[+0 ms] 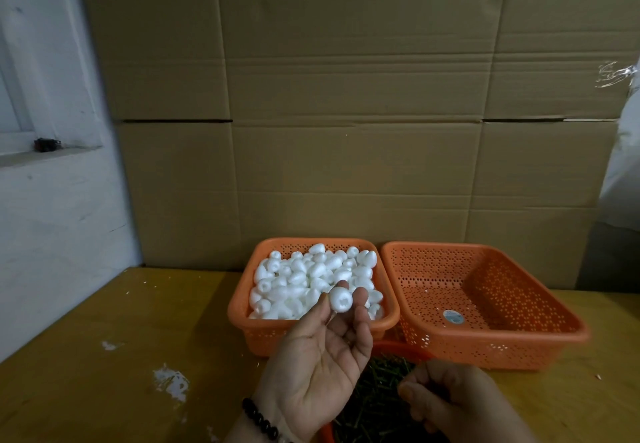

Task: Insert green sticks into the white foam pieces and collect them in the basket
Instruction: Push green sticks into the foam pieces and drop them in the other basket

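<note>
Your left hand (320,356) is raised palm-up in front of you, its fingertips pinching a single white foam piece (340,299) just in front of the near edge of the left basket (242,307). The piece's hollowed end faces you, and no stick shows in it. That left orange basket sits on the counter (121,356) and is heaped with loose white foam pieces (311,274). Touching its right side is the right basket (485,307), also orange and perforated, tilted up at its far end, with only a round sticker (452,316) on its floor. Your right hand (450,404) is low at the bottom of the view, fingers curled inward over a pile of green sticks (377,397) lying in a red-rimmed container (398,345) directly before you; you cannot tell from here whether those fingers actually hold a stick. A dark beaded bracelet (259,420) circles your left wrist. White crumbs and smears (171,382) are scattered on the yellow counter to the left. Flattened cardboard (346,96) stands behind the baskets, with a white wall (52,217) at left.
</note>
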Motion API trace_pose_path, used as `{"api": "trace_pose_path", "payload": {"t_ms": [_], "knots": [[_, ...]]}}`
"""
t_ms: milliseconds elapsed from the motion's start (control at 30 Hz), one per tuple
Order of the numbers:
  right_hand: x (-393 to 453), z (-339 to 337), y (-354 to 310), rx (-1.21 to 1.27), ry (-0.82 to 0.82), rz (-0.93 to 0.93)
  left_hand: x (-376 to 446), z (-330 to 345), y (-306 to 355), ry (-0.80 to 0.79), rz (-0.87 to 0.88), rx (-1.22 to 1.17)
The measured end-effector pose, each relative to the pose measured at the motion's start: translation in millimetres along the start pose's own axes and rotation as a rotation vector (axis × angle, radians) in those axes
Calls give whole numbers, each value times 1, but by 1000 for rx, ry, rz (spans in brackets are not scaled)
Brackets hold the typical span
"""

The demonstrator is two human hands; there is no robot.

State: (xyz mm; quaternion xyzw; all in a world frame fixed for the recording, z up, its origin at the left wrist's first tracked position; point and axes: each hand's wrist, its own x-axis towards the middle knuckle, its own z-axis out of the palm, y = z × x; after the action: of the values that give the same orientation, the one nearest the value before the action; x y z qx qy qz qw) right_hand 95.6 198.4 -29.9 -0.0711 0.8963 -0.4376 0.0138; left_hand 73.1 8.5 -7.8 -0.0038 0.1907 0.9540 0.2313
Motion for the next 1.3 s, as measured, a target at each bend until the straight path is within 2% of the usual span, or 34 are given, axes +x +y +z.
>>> {"api": "trace_pose_path", "payload": {"t_ms": [167,400,667,833,1033,1300], "knots": [[-3,0,-1,124,49,-1,2,0,0,43,-23,-88],[-8,-4,-11,520,94,8,3,-1,-4,56,-62,-107],[-11,-4,-23,947,237,-59,5,-3,-12,118,-20,191],[-15,-3,-27,832,363,-205,2,0,-21,107,35,311],[-17,-1,-21,421,490,-236,1,4,-24,104,83,365],[-15,2,-12,297,570,-223,0,6,-30,99,112,461]]}}
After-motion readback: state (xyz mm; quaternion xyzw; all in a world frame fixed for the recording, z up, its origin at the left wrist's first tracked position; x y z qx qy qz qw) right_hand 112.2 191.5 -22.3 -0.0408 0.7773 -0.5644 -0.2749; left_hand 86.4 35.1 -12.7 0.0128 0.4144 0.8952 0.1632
